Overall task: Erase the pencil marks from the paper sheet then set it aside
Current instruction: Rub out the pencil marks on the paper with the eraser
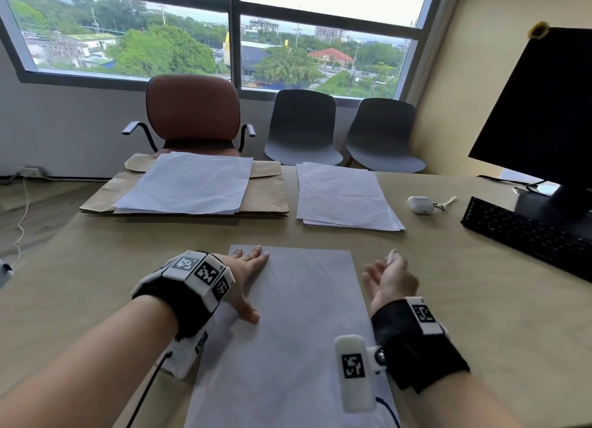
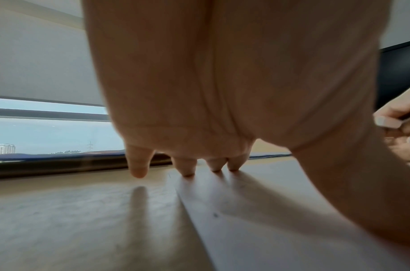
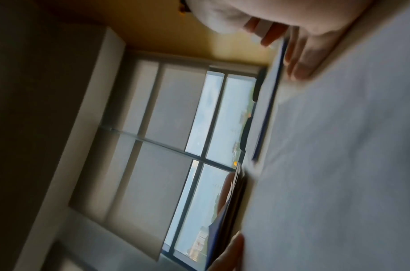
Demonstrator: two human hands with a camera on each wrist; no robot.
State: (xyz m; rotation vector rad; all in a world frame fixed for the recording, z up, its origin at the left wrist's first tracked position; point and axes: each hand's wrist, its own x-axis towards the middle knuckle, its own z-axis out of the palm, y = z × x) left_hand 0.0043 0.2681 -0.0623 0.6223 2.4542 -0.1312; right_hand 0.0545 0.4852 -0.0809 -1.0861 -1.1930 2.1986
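The paper sheet point(image 1: 298, 325) is laid flat on the table point(image 1: 480, 315) at 6 o'clock, faint pencil marks point(image 1: 272, 278) being seen on it; its left edge is pressed by the left hand point(image 1: 246, 274) with fingers spread flat; at 3 o'clock, a small white eraser point(image 1: 391, 256) is pinched by the raised right hand point(image 1: 389, 278); two paper stacks point(image 1: 342, 194) are placed at 12 o'clock.

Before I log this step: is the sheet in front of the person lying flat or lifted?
Flat. The paper sheet lies spread on the desk, and the left hand presses it down.

White sheet point(image 1: 298, 331) flat, faint marks.
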